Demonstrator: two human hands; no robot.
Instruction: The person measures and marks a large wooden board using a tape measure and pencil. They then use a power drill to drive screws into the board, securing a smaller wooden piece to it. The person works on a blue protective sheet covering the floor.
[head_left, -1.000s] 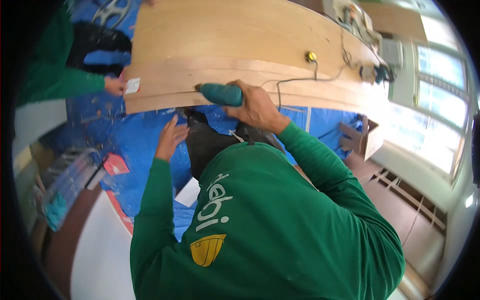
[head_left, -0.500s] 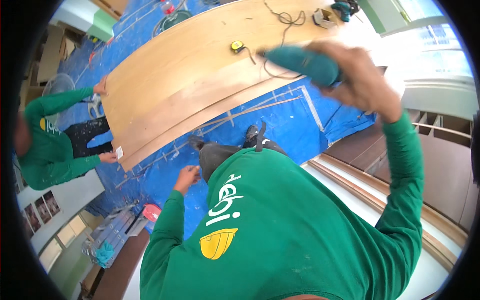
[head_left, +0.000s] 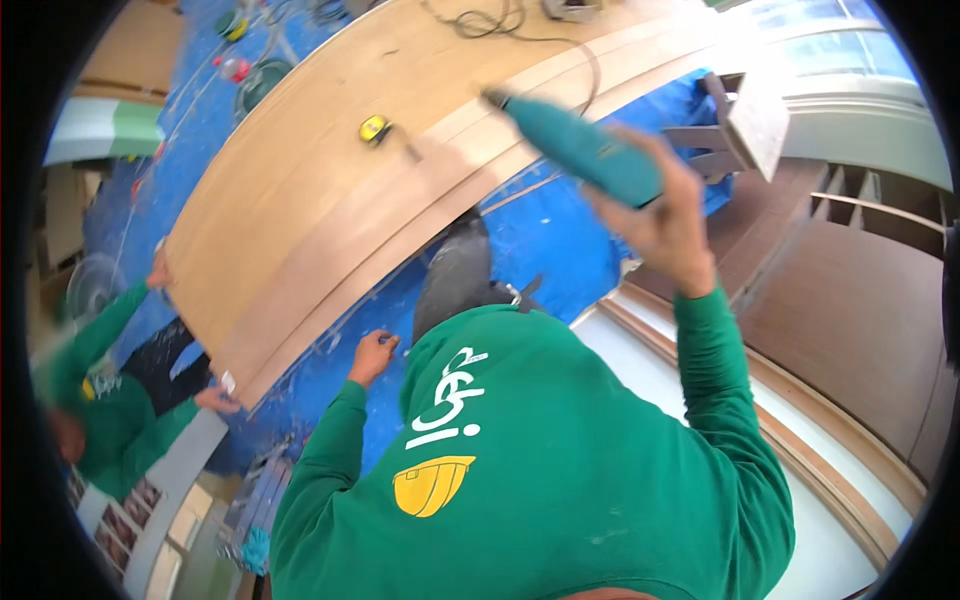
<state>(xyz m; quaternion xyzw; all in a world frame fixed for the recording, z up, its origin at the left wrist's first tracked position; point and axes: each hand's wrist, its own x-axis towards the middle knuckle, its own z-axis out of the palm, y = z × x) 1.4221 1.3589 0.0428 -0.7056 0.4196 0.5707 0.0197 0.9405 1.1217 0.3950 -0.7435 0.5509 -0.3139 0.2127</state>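
Note:
A teal power drill [head_left: 580, 150] with a dark tip is raised over the near side of a long wooden sheet [head_left: 290, 190], slightly blurred. My right hand [head_left: 665, 215] is wrapped round its rear end, and the tip points to the far left. My left hand [head_left: 373, 358] hangs low beside my leg, off the sheet's near edge. Its fingers are curled together with something small and dark at the tips, too small to name. On the sheet lies a yellow tape measure [head_left: 374, 130] with a bit of blade out.
At the left a co-worker in a green top holds the sheet's end with both hands [head_left: 160, 268]. Blue tarp [head_left: 545, 245] covers the floor. A dark cord [head_left: 500, 25] crosses the sheet. Brown panels [head_left: 840, 310] and wooden rails [head_left: 790, 410] stand at right.
My right hand has brought the drill leftward and a little lower. My view has shifted right and my leg has moved against the sheet's near edge. My left hand stays low.

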